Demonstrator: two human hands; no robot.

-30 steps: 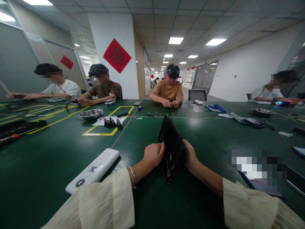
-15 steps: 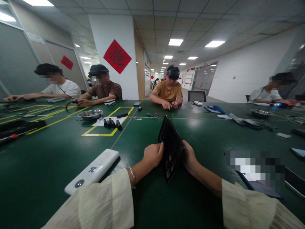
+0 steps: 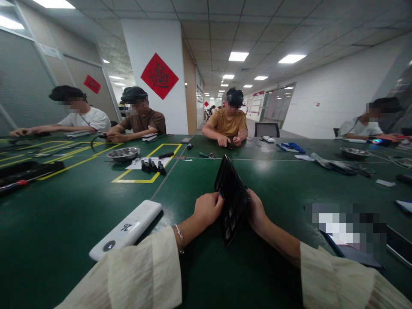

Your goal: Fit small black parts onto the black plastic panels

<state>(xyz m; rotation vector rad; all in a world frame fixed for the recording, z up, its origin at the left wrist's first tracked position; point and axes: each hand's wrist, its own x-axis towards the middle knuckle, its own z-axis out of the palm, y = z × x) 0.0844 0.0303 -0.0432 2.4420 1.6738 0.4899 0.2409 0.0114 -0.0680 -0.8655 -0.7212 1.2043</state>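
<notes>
A thin black tablet-like panel (image 3: 232, 199) stands steeply tilted in front of me, its dark face turned to the left. Pale squarish patches show low on that face. My right hand (image 3: 256, 210) grips the panel's right edge, with most of its fingers hidden behind it. Against the left side of the face, my left hand (image 3: 208, 208) is closed, its fingertips touching or very near the surface. A small bluish spot shows at those fingertips; whether they hold something small cannot be made out.
A white power bank (image 3: 127, 231) lies left of my forearm. Farther off are a metal bowl (image 3: 124, 154), several black cylinders (image 3: 152, 166) and a second bowl (image 3: 354, 153). A dark pouch (image 3: 357, 253) lies at right. People sit around the green table (image 3: 180, 171).
My left hand has shifted very slightly to the right along the panel's face. The whole view has drifted a little; the panel and my right hand keep nearly the same pose.
</notes>
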